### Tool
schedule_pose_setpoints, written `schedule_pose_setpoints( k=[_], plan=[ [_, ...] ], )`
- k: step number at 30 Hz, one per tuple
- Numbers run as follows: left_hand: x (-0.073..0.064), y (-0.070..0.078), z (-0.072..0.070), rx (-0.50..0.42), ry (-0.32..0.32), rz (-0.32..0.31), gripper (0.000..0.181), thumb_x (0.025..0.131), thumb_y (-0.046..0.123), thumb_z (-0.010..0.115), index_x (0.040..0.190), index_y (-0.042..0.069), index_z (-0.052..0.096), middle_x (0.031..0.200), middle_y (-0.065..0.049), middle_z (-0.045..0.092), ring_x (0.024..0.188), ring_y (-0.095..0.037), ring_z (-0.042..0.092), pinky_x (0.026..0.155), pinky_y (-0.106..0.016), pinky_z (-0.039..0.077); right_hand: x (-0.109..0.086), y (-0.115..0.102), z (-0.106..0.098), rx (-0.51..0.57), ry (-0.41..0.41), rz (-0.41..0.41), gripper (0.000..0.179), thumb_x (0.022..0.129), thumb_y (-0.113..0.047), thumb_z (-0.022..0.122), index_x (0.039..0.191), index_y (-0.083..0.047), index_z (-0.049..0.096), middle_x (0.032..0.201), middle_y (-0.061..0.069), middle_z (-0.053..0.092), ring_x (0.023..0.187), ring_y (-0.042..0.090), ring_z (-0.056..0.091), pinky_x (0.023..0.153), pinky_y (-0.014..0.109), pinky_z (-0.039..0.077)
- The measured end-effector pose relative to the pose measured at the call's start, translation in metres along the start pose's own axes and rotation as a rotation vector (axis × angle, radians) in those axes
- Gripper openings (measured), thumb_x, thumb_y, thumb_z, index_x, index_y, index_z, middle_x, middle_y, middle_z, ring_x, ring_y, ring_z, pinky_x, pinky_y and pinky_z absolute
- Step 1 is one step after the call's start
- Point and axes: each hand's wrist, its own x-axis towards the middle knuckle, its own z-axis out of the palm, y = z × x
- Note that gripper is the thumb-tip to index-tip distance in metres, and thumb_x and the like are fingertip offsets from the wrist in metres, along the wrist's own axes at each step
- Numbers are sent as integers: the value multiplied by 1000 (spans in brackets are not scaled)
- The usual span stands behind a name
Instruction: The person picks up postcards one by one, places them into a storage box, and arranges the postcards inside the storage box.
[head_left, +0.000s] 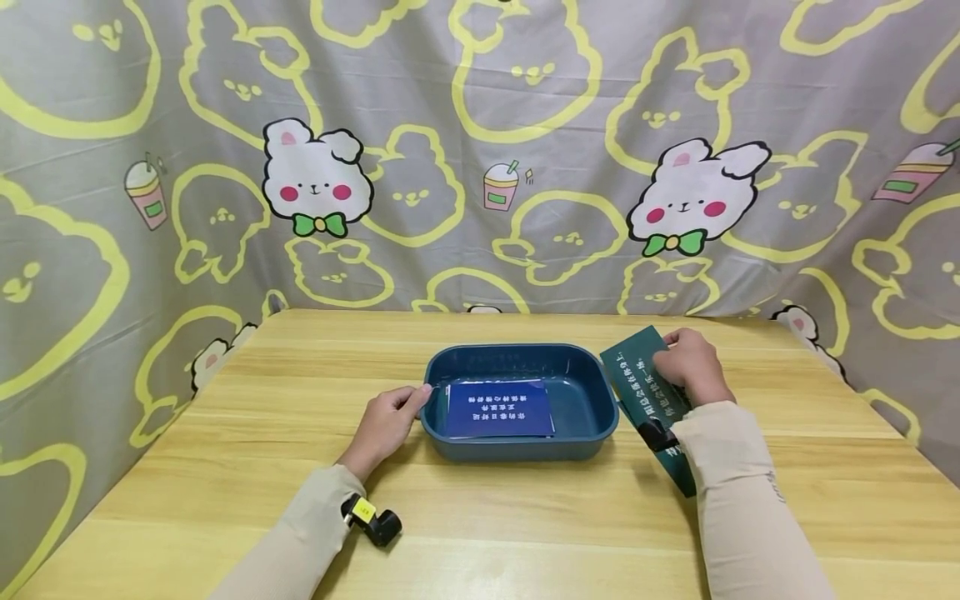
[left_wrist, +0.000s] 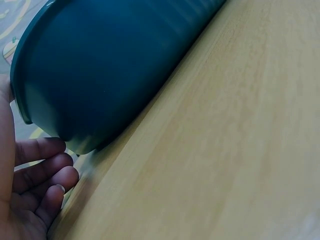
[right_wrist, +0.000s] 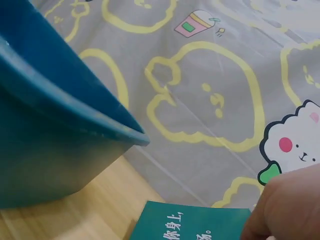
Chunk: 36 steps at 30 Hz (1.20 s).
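Observation:
A dark blue-green rectangular basin [head_left: 517, 450] with rounded corners stands on the table, and a stack of blue cards [head_left: 498, 410] with white writing lies inside, toward its left. At the basin's left end, my left hand [head_left: 386, 425] holds the rim, thumb on top and the other fingers [left_wrist: 42, 150] curled below it outside the wall. Off the basin's right end, my right hand [head_left: 692, 365] pinches a dark green card [head_left: 637, 379] with white writing by its upper edge. The card hangs tilted beside the basin, partly covered by the wrist camera.
A light wood-grain table [head_left: 300, 367] carries everything. Behind and at both sides hangs a grey curtain [head_left: 420, 92] with yellow outlines and white rabbit prints. Black wrist cameras [head_left: 375, 521] are strapped over the beige sleeves [head_left: 300, 525].

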Motion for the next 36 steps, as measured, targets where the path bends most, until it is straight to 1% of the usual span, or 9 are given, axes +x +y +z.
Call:
schedule_pose_setpoints(
  k=[7,11,14,18,21,24,26,31,36],
  plan=[
    [-1,1,2,-8,2,-6,43,98,48,53,78,12,65,68,-1,52,66,-19,49,65,-33,40,-2,0,-1,60,74,8,42,85,-13,48,121,8,49,106,27,50,86,35,52,54,34,48],
    [-2,2,4,-28,-8,-11,43,98,48,53,81,11,68,68,0,52,65,-19,48,63,-33,40,-4,4,-3,83,136,5,41,86,-16,53,118,9,49,107,26,53,91,35,52,56,33,48],
    [-1,2,6,-36,-8,-1,45,97,50,52,82,11,68,68,0,52,65,-18,48,63,-33,40,-4,5,-6,112,165,-13,48,87,-16,55,124,11,44,112,27,53,97,37,52,63,34,49],
    [0,1,5,-22,-1,9,44,98,49,53,81,11,67,68,0,52,65,-18,48,64,-33,40,-3,2,-6,165,155,-13,61,88,-15,55,140,9,32,121,30,51,103,38,52,72,37,49],
    [-1,-1,2,-7,-2,3,43,98,48,53,82,11,68,69,0,52,66,-18,49,64,-33,40,-2,-1,-2,180,144,5,69,89,-15,54,147,6,23,126,31,48,106,39,50,77,41,48],
    [-2,-1,-1,-2,0,0,44,97,50,52,85,11,69,69,-1,52,66,-18,48,64,-33,40,-1,-4,1,186,152,6,73,89,-15,54,150,3,19,126,30,47,105,38,49,79,44,47],
    [-1,-1,-2,-7,-2,-2,45,97,50,52,86,10,69,70,-1,52,66,-18,48,64,-33,40,-2,-4,2,190,164,3,75,89,-14,54,152,2,17,124,29,47,103,38,49,78,44,47],
    [-1,-1,0,-28,-21,-7,47,96,53,52,85,10,69,70,-2,52,66,-18,48,63,-33,40,-4,-4,-2,214,217,4,69,89,-17,52,150,-3,21,121,29,46,101,38,48,73,41,45],
    [-2,0,2,-21,-6,-10,44,97,50,52,84,11,69,70,-1,53,67,-18,48,64,-33,40,-4,-5,-3,271,307,-9,54,90,-18,49,139,-6,31,109,24,55,93,35,54,66,35,43]
  ],
)
